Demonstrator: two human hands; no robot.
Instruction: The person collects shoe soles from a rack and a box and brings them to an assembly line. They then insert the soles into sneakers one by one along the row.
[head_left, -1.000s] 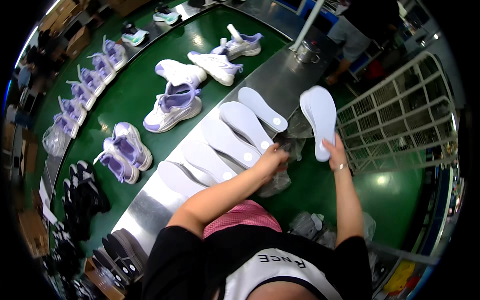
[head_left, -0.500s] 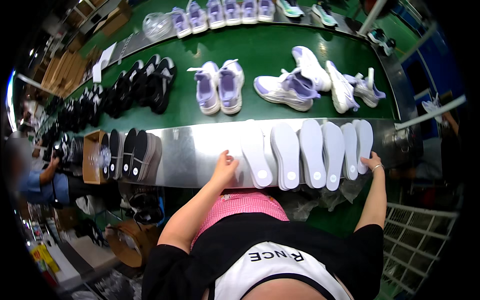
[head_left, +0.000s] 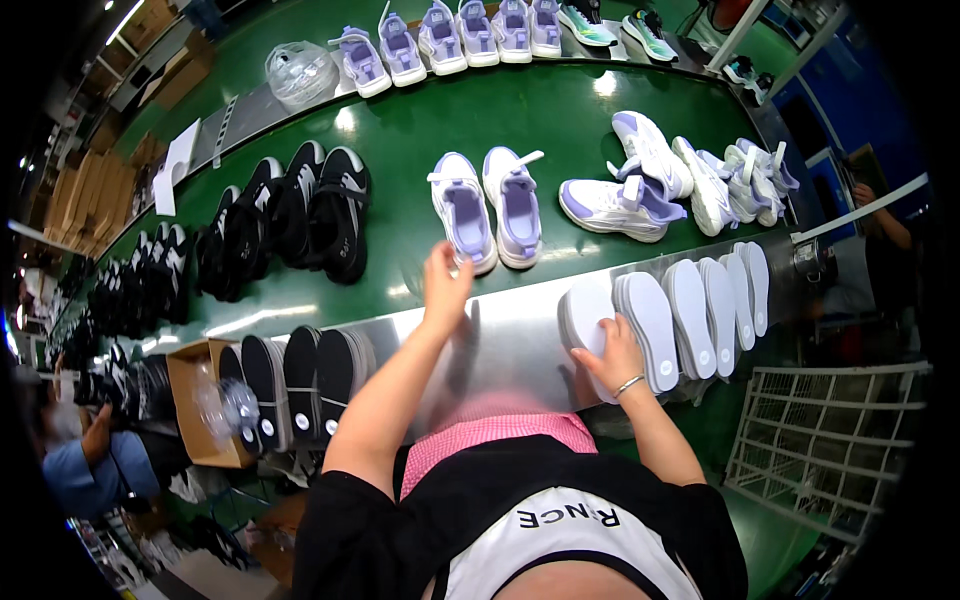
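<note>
A pair of white-and-lilac sneakers stands on the green conveyor belt, toes away from me. My left hand [head_left: 448, 285] is at the heel of the left sneaker [head_left: 466, 212], fingers curved and apart; whether they touch it is hard to tell. The right sneaker [head_left: 516, 210] stands close beside it. My right hand [head_left: 614, 362], with a bracelet at the wrist, lies over the near end of the leftmost white insole stack [head_left: 583, 308]. Its thumb rests on the top insole and its fingers are spread toward the neighbouring insole stack [head_left: 648, 325].
More white insoles [head_left: 705, 310] line the metal ledge [head_left: 470, 350] rightward. Black insoles [head_left: 300, 385] and a cardboard box [head_left: 195, 420] are left. Black shoes [head_left: 340, 215] and loose lilac sneakers [head_left: 650, 190] sit on the belt [head_left: 410, 130]. A white wire rack [head_left: 820, 430] stands right; a person [head_left: 95, 460] is left.
My left hand has moved forward from the ledge to the sneaker pair. My right hand has come left from the rightmost insoles to the leftmost stack. The view has shifted.
</note>
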